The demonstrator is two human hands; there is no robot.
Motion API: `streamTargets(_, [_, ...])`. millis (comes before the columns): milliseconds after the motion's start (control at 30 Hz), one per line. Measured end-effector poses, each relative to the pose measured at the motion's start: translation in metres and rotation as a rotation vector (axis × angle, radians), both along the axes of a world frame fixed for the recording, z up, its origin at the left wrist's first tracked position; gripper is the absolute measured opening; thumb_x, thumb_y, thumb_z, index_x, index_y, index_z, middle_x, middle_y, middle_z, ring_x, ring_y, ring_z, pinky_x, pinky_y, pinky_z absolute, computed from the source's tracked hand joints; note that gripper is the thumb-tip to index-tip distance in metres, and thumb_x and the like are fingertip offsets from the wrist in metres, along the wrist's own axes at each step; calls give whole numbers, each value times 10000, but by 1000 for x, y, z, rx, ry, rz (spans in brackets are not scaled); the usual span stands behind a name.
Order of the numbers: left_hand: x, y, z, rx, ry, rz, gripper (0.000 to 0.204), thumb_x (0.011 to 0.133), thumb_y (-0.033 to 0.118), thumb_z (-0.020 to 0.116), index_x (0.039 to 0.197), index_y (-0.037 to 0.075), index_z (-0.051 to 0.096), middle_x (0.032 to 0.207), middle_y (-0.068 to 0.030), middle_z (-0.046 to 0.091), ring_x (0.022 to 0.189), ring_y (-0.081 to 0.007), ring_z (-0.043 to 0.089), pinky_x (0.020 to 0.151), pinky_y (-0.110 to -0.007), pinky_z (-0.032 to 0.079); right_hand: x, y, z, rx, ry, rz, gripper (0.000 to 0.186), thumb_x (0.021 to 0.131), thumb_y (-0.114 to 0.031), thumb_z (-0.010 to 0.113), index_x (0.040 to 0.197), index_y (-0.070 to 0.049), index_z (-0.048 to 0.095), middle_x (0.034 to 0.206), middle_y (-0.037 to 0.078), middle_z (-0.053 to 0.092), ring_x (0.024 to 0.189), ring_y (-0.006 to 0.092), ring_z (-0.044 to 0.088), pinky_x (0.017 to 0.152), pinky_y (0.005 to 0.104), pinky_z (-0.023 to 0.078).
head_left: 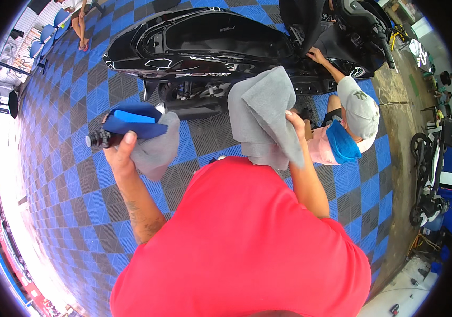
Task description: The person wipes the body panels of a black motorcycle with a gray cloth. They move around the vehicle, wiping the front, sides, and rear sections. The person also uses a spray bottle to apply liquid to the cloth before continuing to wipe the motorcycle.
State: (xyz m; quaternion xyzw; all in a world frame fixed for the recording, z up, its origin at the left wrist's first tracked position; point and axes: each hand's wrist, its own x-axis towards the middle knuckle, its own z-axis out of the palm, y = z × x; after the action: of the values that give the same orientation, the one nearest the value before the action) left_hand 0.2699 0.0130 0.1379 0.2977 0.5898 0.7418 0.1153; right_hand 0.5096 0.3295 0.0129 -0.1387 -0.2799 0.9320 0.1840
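Note:
My left hand [121, 152] is closed around a small dark bottle [101, 139] with a black cap. Bunched in the same hand are a bright blue applicator block [133, 117], a navy cloth [152, 130] and a grey cloth [158, 152] that hangs below. My right hand [296, 124] grips the edge of a larger grey microfiber cloth [260, 113], folded over and draped in front of my chest. Beyond both hands stands a glossy black scooter [226, 39]; the raised cloth overlaps its lower side in view, and I cannot tell whether they touch.
At right, a co-worker in a grey cap [360, 108] crouches close by, one hand [317, 55] on the scooter. Blue and grey floor tiles [86, 195] surround me. Blue chairs [48, 33] and another person's legs [81, 29] are at far left. A small bike [424, 179] stands at far right.

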Motion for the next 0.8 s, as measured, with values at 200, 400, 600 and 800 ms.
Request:
streamTargets(200, [-2,-9,-5,-75,-13,-59,652,781,315,737,1248,-97,545,1126,-233,662,1013,-326,683,916,-454,560,45,22,31,-74,188,-202,662,899,-474,618,1352,-6,497,1355,210,550,1136,337,618,915,442,549])
streamTargets(400, [12,-13,-21,-92,-69,-36,635,792,295,716,1254,-105,542,1121,-241,664,1010,-334,684,908,-457,563,82,-6,3,-192,152,-298,688,896,-506,610,1361,-13,489,1368,208,540,1150,346,606,932,461,537])
streamTargets(600, [32,-27,-29,-74,-74,48,619,802,281,700,1259,-103,538,1118,-238,665,1009,-329,684,915,-450,558,90,-25,-7,-229,138,-268,715,893,-537,602,1370,-19,481,1380,207,529,1164,354,595,949,479,526])
streamTargets(800, [81,-49,-8,-48,-18,106,576,834,249,664,1279,-88,525,1145,-227,654,1039,-323,670,936,-448,546,124,-10,1,-233,206,-255,741,889,-569,594,1379,-26,473,1393,205,518,1178,363,584,966,497,515])
